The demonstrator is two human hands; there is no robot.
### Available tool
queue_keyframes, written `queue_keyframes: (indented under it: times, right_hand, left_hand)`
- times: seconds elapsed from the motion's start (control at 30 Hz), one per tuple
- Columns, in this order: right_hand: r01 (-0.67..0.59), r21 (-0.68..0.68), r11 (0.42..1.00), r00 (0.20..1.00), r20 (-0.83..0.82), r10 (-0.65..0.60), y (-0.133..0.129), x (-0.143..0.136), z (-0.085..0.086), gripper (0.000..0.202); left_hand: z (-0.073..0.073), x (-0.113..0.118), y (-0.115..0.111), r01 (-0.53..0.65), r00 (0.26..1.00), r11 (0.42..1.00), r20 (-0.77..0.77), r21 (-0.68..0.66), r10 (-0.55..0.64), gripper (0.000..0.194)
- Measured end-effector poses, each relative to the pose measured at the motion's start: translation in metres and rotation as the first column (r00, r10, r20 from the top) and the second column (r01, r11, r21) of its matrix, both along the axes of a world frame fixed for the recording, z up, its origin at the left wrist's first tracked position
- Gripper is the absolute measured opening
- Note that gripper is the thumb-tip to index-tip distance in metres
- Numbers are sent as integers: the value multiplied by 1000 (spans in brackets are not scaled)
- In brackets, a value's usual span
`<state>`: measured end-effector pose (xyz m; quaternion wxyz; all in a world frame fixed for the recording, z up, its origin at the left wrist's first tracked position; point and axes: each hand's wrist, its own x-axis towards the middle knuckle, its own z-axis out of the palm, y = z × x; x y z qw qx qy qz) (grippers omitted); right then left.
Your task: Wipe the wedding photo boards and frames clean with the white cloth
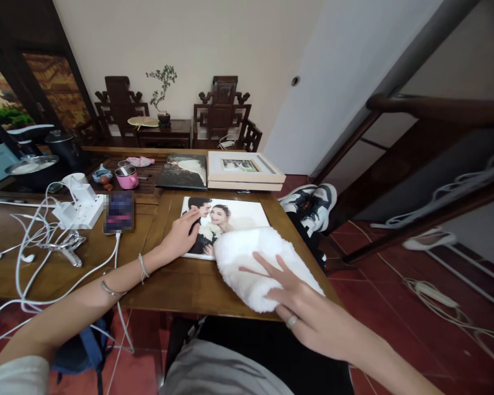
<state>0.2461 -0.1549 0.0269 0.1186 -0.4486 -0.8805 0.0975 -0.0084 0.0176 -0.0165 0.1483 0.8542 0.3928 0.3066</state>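
While white cloth [255,241] overlaps photo [251,213], pot [163,118] holds plant [164,75].

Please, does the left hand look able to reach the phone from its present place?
Probably yes. The left hand lies on the photo, to the right of the phone, and only tabletop shows between them. The cable at the phone's near end leaves that side free.

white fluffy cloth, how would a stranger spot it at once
Find the brown wooden table. Near its front right corner, a fluffy white cloth lies under the right hand, overlapping the couple portrait. Unlike that flat, printed portrait, it is thick, furry and plain white.
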Motion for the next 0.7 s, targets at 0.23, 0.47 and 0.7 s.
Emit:
queue_keyframes:
  times: [0.23,0.47,0.7]
  right_hand:
    - [123,21,992,992,16,-124,100,1,-1,37]
    - [227,63,972,974,-32,-225,181,0,2,42]
    - [81,47,996,995,56,-84,82,-12,-7,38]
  left_hand:
    - [2,-2,2,22,1000,1000,-21,-2,-23,41]
    - [-1,-2,3,9,999,1000,-33,23,-8,40]
    - [-3,-1,2,10,1000,1000,-28,16,-9,41]
